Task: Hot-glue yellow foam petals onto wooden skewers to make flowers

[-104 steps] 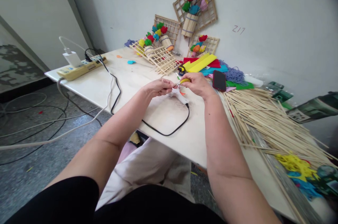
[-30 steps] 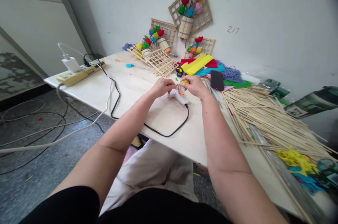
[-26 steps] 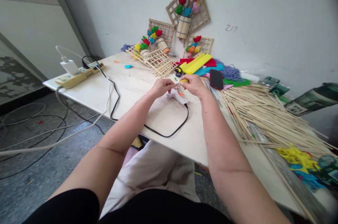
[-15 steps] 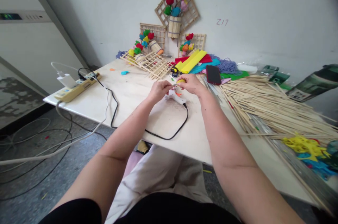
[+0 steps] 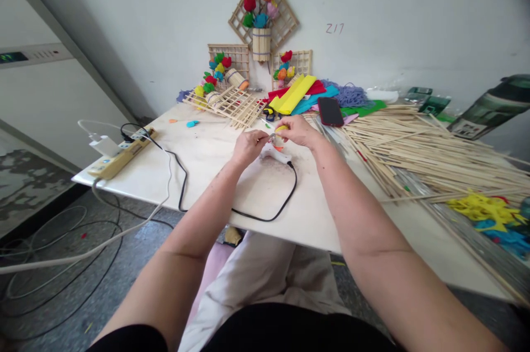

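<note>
My left hand (image 5: 249,146) and my right hand (image 5: 301,132) meet over the middle of the table, fingertips close together. A small yellow piece (image 5: 282,129), perhaps a crepe paper petal, is pinched in my right fingers. The left fingers are closed in a pinch on something small and thin that I cannot make out. Just below them lies a white glue gun (image 5: 276,154), its nozzle end partly hidden by my left hand. A bit of orange paper (image 5: 279,148) shows beside it.
A black cord (image 5: 285,204) runs from the glue gun toward the power strip (image 5: 120,158) at left. Wooden sticks (image 5: 414,147) cover the right side. Behind are a phone (image 5: 330,112), yellow paper (image 5: 293,95), a stick lattice (image 5: 232,103) and a bottle (image 5: 492,109).
The view has shifted a little, moving the wall pieces left in the picture. Both hands keep nearly the same place and pinch over the glue gun.
</note>
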`<state>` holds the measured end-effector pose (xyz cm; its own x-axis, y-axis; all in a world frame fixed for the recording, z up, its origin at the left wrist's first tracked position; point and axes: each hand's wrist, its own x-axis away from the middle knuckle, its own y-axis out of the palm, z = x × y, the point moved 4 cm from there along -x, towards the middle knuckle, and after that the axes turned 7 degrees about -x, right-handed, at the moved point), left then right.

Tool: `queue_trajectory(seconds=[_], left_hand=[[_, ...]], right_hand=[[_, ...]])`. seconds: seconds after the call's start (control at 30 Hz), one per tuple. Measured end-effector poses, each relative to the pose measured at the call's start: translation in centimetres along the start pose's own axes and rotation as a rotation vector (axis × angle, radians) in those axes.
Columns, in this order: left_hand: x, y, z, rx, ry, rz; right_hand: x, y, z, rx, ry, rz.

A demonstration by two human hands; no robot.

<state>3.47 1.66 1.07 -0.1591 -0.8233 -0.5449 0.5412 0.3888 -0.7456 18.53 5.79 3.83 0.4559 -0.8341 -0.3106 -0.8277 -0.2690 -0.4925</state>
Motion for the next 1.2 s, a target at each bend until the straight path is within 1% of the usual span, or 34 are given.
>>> queue_trajectory(seconds=[0.13, 0.37, 0.63, 0.77, 0.97, 1.1, 1.2], left_hand=[[-0.1, 0.0, 0.3, -0.06, 0.074, 0.039], [0.2, -0.2, 0.4, -0.178, 0.121, 0.051], [0.1, 0.3, -0.2, -0.13, 0.113, -0.001], [0.0, 0.4, -0.4, -0.086, 0.157, -0.014], [0.2, 0.1, 0.5, -0.1, 0.196, -0.047], [0.4, -0.1, 1.0, -0.135, 0.222, -0.064], [0.4, -0.1, 1.0, -0.162, 0.245, -0.069]], right_hand=[[0.1, -0.2, 0.0, 0.0, 0.015, 0.013], [0.0, 0.0, 0.1, 0.002, -0.003, 0.013], [-0.1, 0.7, 1.0, -0.039, 0.043, 0.027], [-0.1, 0.5, 1.1, -0.128, 0.081, 0.018], [0.3, 0.2, 0.6, -0.203, 0.105, -0.031], [0.5, -0.1, 0.3, -0.22, 0.118, -0.027], [0.6, -0.1, 0.2, -0.224, 0.133, -0.033]])
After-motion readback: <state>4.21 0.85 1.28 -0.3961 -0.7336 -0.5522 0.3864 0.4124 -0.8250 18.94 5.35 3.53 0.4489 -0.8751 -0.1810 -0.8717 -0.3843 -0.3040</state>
